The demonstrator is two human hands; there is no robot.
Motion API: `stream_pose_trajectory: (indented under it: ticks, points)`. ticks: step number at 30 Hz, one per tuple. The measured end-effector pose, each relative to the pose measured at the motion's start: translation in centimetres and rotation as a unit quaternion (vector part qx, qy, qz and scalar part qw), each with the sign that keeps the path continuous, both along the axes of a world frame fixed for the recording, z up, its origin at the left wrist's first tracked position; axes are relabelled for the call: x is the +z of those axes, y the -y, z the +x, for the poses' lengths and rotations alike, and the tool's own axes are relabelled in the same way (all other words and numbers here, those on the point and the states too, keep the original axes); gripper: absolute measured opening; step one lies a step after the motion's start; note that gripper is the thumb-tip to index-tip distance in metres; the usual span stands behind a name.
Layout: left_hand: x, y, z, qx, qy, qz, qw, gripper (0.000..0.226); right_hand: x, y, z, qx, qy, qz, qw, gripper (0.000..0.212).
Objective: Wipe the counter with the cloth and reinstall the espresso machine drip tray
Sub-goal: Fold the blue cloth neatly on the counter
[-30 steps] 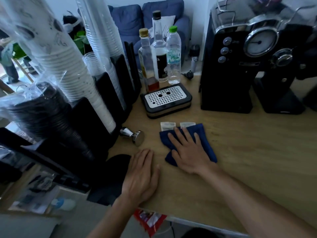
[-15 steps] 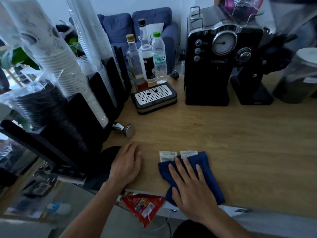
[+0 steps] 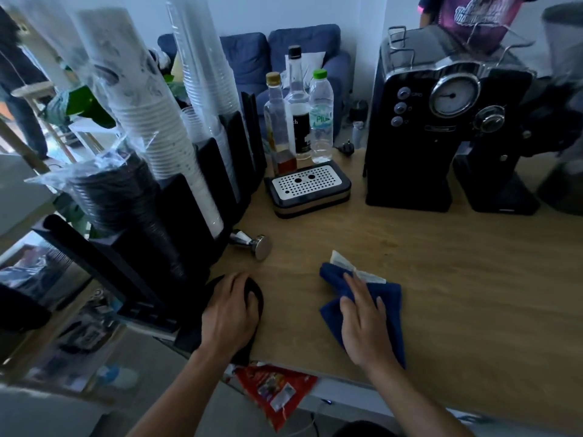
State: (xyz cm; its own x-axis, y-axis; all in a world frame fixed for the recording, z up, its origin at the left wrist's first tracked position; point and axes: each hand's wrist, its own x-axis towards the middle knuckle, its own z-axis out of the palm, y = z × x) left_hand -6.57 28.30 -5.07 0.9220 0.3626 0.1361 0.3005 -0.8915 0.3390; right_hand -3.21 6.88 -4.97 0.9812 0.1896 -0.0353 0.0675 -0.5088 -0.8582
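A folded blue cloth (image 3: 391,305) lies on the wooden counter (image 3: 457,279) near its front edge. My right hand (image 3: 362,323) presses flat on the cloth with straight fingers. White labels stick out at the cloth's far edge. My left hand (image 3: 228,313) rests flat on a black round pad (image 3: 257,293) at the counter's left front corner. The drip tray (image 3: 307,189), black with a perforated metal grid, sits on the counter to the left of the black espresso machine (image 3: 441,127), apart from it.
A metal tamper (image 3: 254,244) lies between the cup rack and the cloth. Tall stacks of cups in a black holder (image 3: 148,137) fill the left side. Three bottles (image 3: 298,111) stand behind the tray. A grinder (image 3: 504,184) stands right of the machine. A red packet (image 3: 274,392) hangs below the edge.
My right hand has slid the cloth from the counter's middle back to the front edge, then a little to the right. My left hand has shifted left onto the black pad.
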Motion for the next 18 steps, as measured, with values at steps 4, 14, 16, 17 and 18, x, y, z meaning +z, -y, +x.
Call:
stream_pose_trajectory:
  ticks: [4, 14, 16, 17, 18]
  points:
    - [-0.3, -0.2, -0.2, 0.008, 0.006, 0.012, 1.000, 0.048, 0.3, -2.2, 3.4, 0.015, -0.008, 0.005, 1.000, 0.045]
    - [-1.4, -0.6, 0.0, 0.005, 0.046, 0.027, 0.999, 0.039, 0.1, -8.6, 11.7, 0.053, 0.012, -0.162, 0.985, 0.051]
    - [-1.6, -0.9, 0.1, 0.005, 0.050, 0.027, 0.998, 0.038, -0.2, -9.4, 12.4, 0.085, 0.021, -0.229, 0.969, 0.052]
    - [-1.7, -0.9, 0.2, 0.004, 0.056, 0.028, 0.998, 0.038, -0.4, -9.6, 12.6, 0.107, 0.034, -0.270, 0.956, 0.053]
    - [-1.7, -1.0, 0.2, 0.001, 0.064, 0.028, 0.998, 0.037, -0.5, -9.7, 12.6, 0.129, 0.048, -0.308, 0.941, 0.054]
